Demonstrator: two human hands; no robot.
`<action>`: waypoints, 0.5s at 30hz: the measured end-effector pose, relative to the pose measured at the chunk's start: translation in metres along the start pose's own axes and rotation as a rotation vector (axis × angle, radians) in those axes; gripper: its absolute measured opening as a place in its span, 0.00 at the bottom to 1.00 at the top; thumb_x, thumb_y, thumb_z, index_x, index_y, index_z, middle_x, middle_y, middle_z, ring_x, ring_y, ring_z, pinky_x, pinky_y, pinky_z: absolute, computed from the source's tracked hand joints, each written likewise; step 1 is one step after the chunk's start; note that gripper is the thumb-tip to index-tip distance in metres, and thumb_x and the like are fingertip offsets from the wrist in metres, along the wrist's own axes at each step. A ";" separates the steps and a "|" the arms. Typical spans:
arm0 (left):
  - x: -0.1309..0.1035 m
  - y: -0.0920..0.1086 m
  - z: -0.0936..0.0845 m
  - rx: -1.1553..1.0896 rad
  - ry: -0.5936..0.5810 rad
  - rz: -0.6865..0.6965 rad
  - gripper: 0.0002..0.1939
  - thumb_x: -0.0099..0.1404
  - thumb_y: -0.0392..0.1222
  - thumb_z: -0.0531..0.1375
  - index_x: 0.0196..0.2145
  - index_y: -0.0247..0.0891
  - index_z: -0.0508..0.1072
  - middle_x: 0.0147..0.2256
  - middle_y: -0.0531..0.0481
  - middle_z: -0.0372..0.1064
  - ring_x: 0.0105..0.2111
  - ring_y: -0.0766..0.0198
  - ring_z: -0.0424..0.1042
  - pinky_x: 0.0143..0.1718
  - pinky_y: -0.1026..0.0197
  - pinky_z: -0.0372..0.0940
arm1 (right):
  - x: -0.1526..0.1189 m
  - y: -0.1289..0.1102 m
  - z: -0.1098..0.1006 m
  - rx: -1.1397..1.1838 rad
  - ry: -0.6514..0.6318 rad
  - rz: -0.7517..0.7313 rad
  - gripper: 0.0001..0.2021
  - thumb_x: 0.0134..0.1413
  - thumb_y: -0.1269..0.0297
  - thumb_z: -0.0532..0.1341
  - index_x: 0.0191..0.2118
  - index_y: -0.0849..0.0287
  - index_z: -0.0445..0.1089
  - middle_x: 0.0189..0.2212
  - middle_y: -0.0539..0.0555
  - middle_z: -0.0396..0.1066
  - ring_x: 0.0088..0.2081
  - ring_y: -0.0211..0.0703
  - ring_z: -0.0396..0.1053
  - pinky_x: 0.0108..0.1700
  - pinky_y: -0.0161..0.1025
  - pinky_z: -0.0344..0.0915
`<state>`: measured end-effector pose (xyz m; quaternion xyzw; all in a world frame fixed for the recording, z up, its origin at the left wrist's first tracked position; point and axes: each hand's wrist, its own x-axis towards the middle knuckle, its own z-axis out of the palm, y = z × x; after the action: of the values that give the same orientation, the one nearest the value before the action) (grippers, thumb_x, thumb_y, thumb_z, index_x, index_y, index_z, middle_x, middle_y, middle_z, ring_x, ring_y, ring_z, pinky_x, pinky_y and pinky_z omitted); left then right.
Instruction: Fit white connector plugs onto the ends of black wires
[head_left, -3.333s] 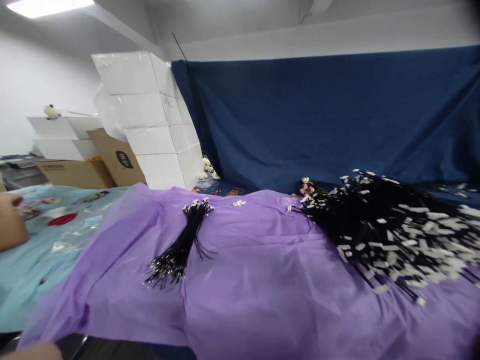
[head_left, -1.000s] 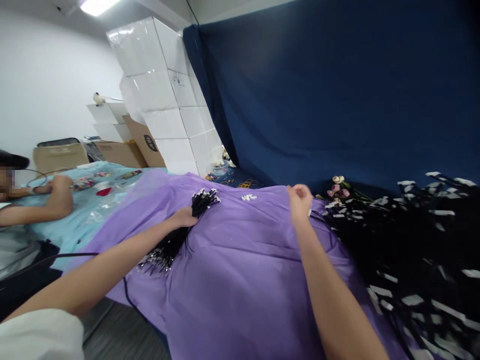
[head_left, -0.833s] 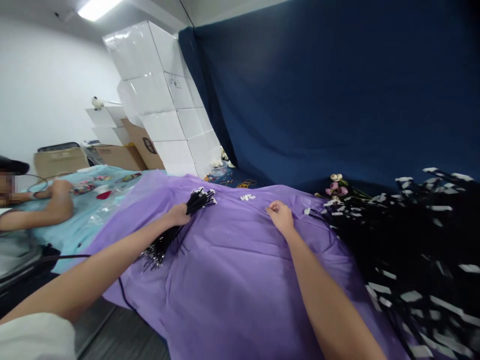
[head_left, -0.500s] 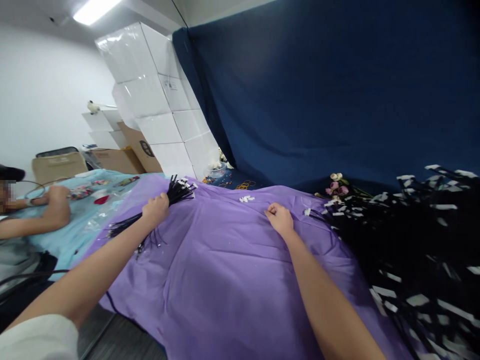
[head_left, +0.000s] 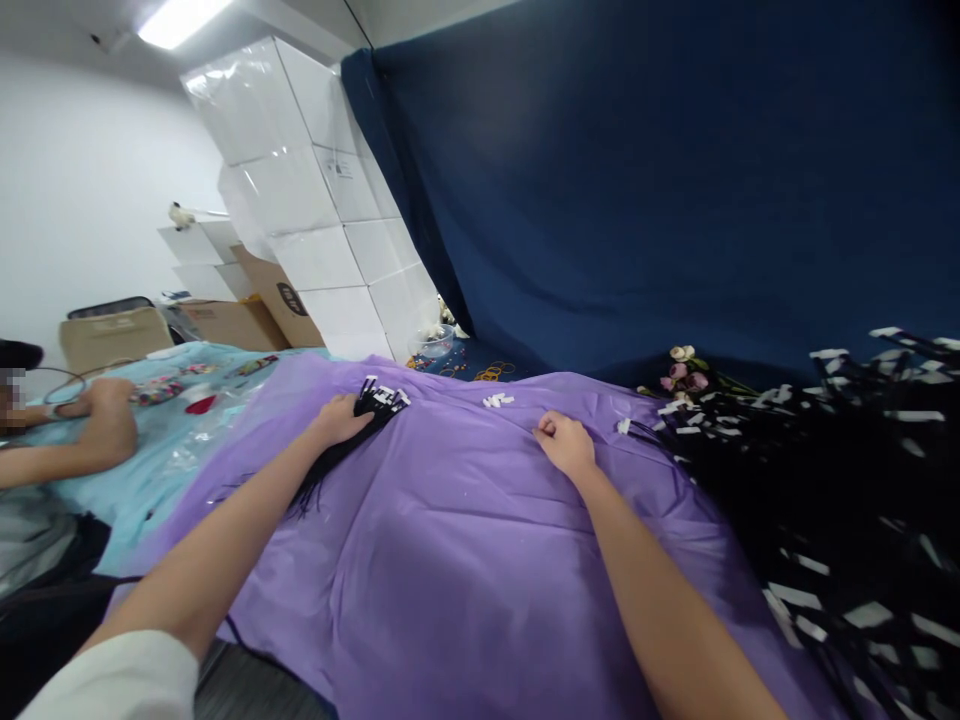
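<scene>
Left hand (head_left: 339, 417) was closed around a bundle of black cords (head_left: 358, 426), gripping it just behind the white-tagged ends (head_left: 384, 394). The tagged ends fanned out past the fingers toward the far side of the table; the rest of the bundle ran back under the forearm, its loose tails spread on the cloth near the table's left edge. The bundle lay low on the purple sheet (head_left: 465, 560), touching it or nearly so (contact hard to judge from this angle).

Right hand (head_left: 564, 441) rested on the purple sheet as a loose fist, fingers curled in. Whether it pinched anything could not be told. It sat well apart from the left hand, with bare purple sheet between.

A few small white pieces (head_left: 497, 400) lay on the sheet between the two hands, toward the far edge. To the right of the right hand, a large heap of black cords with white tags (head_left: 817, 480) covered that end of the table. Small pink and cream flowers (head_left: 686, 366) sat just behind the heap's near corner.

Behind the table hung a dark blue backdrop (head_left: 660, 190). Stacked white boxes (head_left: 300, 200) stood at the far left, cardboard boxes (head_left: 255, 310) beside them. Another person's arm (head_left: 82, 435) rested on a light blue sheet (head_left: 172, 420) at far left.
</scene>
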<state>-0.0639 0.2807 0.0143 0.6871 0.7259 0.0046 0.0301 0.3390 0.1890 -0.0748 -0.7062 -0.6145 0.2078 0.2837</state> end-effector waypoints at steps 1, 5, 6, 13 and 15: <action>0.001 0.005 0.003 0.025 0.027 -0.008 0.24 0.67 0.52 0.55 0.54 0.33 0.65 0.54 0.39 0.63 0.52 0.54 0.65 0.53 0.46 0.62 | 0.000 0.000 0.000 -0.002 0.000 -0.003 0.12 0.62 0.57 0.59 0.42 0.62 0.70 0.38 0.54 0.71 0.40 0.40 0.70 0.46 0.44 0.68; -0.003 0.028 0.017 0.138 0.118 -0.037 0.21 0.68 0.47 0.54 0.54 0.33 0.66 0.54 0.38 0.62 0.54 0.50 0.64 0.52 0.42 0.61 | -0.001 0.000 0.000 -0.009 -0.001 -0.013 0.13 0.62 0.57 0.58 0.42 0.63 0.70 0.37 0.54 0.71 0.40 0.40 0.70 0.45 0.45 0.68; -0.006 0.033 0.020 0.161 0.139 -0.028 0.19 0.68 0.45 0.53 0.53 0.33 0.66 0.54 0.37 0.62 0.54 0.49 0.63 0.52 0.42 0.61 | -0.001 -0.001 0.000 -0.010 -0.002 -0.013 0.13 0.62 0.57 0.58 0.42 0.63 0.70 0.37 0.54 0.71 0.40 0.40 0.70 0.45 0.45 0.68; -0.020 0.055 0.027 0.177 0.195 0.073 0.21 0.69 0.36 0.40 0.56 0.34 0.61 0.48 0.34 0.67 0.46 0.47 0.71 0.45 0.47 0.66 | -0.002 -0.003 -0.001 -0.024 -0.013 -0.006 0.13 0.62 0.57 0.58 0.42 0.62 0.70 0.38 0.54 0.71 0.40 0.41 0.69 0.46 0.45 0.67; -0.018 0.055 0.025 0.154 0.184 0.121 0.20 0.70 0.42 0.42 0.56 0.37 0.60 0.49 0.37 0.67 0.47 0.50 0.71 0.47 0.50 0.65 | -0.002 -0.003 -0.002 -0.030 -0.018 -0.006 0.13 0.62 0.57 0.58 0.42 0.62 0.70 0.38 0.54 0.71 0.41 0.41 0.69 0.46 0.45 0.67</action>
<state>-0.0069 0.2646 -0.0074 0.7267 0.6809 0.0135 -0.0897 0.3376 0.1869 -0.0720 -0.7067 -0.6222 0.2038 0.2682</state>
